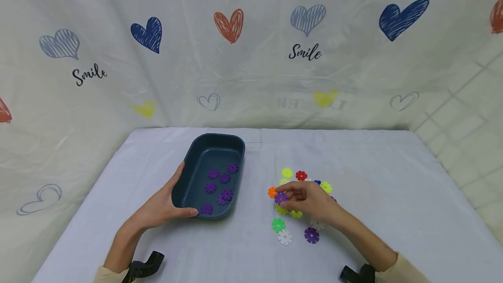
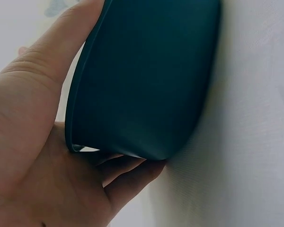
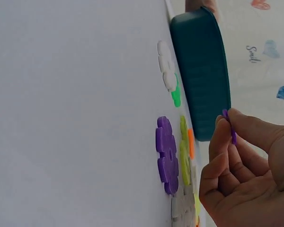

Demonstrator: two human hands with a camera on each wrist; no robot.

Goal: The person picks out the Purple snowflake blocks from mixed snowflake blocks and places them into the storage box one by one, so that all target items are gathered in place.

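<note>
Several purple flower-shaped discs [image 1: 210, 188] lie inside a dark teal rectangular tray [image 1: 191, 156] on the left of the table. My left hand [image 1: 163, 206] grips the tray at its near left corner, thumb along the near end and fingers against the left side; the left wrist view shows the tray's outer wall [image 2: 146, 85] close up. Between thumb and forefinger, my right hand [image 1: 310, 200] pinches one purple disc [image 1: 280, 198] above a loose group of coloured discs. Seen from the right wrist, that pinched disc [image 3: 234, 137] is edge-on. The hand hides part of the group.
Around the right hand lie an orange disc [image 1: 272, 192], a red disc [image 1: 301, 175], a green disc [image 1: 278, 225], a white disc [image 1: 284, 237], several yellow ones and a purple disc [image 1: 311, 235]. A white cloth [image 1: 385, 178] covers the table; a heart-printed curtain [image 1: 259, 64] hangs behind.
</note>
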